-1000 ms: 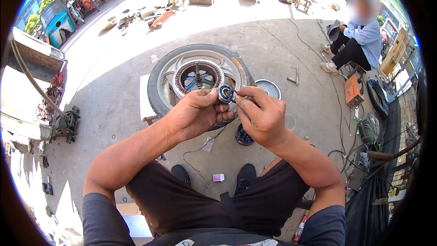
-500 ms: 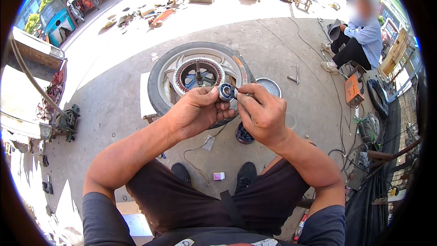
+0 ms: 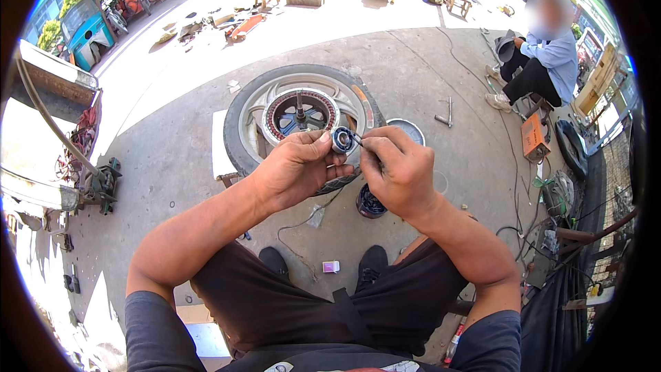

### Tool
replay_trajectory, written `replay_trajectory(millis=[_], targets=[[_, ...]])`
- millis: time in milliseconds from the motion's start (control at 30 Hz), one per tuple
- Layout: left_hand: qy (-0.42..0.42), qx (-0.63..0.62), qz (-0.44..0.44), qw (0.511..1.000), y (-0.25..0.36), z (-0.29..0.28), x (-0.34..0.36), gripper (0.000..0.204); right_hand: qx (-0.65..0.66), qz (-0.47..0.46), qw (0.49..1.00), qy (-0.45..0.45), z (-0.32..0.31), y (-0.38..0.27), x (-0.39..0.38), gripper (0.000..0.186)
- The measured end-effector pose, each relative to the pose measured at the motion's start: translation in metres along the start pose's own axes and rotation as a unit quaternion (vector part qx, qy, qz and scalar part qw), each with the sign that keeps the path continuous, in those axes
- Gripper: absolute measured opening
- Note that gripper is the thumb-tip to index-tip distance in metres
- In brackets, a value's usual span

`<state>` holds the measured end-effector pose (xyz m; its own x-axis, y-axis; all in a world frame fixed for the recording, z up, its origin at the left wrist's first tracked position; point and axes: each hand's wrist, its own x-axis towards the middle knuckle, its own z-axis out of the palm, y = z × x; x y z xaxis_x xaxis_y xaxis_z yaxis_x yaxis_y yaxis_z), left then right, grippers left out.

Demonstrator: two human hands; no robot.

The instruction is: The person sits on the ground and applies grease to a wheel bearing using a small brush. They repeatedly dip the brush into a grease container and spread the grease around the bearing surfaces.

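My left hand (image 3: 292, 172) is closed, its thumb and fingers pinching a ball bearing (image 3: 342, 139) with dark bluish grease among its balls. Its open face is turned up toward me. A thin dark tool (image 3: 357, 140) sticks out from the closed fingertips of my right hand (image 3: 399, 167) and meets the bearing's right rim; its exact kind is too small to tell. Beyond both hands lies a wheel (image 3: 242, 100) with a tyre, its hub (image 3: 301, 116) opened up with an axle standing in it. Below my right hand stands a tin of dark grease (image 3: 372, 204).
A metal bowl (image 3: 411, 130) sits right of the wheel. On the floor are a T-shaped wrench (image 3: 447, 113), a small pink and white box (image 3: 331, 266) and cables. A person (image 3: 551, 62) sits at the far right, near an orange machine (image 3: 534, 136). A vise (image 3: 102, 184) stands at left.
The right fingertips have drawn back slightly from the bearing, showing more of its face and the thin tool. My left hand and the bearing stay nearly in place.
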<state>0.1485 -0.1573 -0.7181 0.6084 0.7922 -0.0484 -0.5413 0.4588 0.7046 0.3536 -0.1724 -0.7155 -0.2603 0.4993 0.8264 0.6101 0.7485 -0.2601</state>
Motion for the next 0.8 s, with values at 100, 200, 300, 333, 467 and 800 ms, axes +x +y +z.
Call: replay_trajectory(millis=[100,200,300,333,467,800], targets=[[-0.016,0.01,0.001,1.0,-0.001,-0.002,0.0,0.022,0.066,0.057,0.996,0.018,-0.001,0.005,0.0,0.014],[-0.005,0.014,0.006,1.0,0.0,0.002,0.0,0.021,0.099,0.111,0.989,0.016,-0.007,0.003,0.004,0.012],[0.009,0.014,0.007,1.0,0.001,0.005,0.0,0.021,0.118,0.148,0.982,0.002,-0.011,0.001,0.006,0.011],[0.01,0.012,0.007,1.0,0.001,0.006,0.001,0.021,0.12,0.144,0.982,0.002,-0.011,0.002,0.005,0.011],[-0.007,0.011,0.01,1.0,0.001,0.002,0.002,0.021,0.115,0.104,0.988,0.016,-0.01,0.002,0.007,0.013],[0.002,0.007,0.012,1.0,-0.002,0.008,0.002,0.024,-0.045,-0.059,0.997,0.008,-0.009,-0.005,0.001,0.018]])
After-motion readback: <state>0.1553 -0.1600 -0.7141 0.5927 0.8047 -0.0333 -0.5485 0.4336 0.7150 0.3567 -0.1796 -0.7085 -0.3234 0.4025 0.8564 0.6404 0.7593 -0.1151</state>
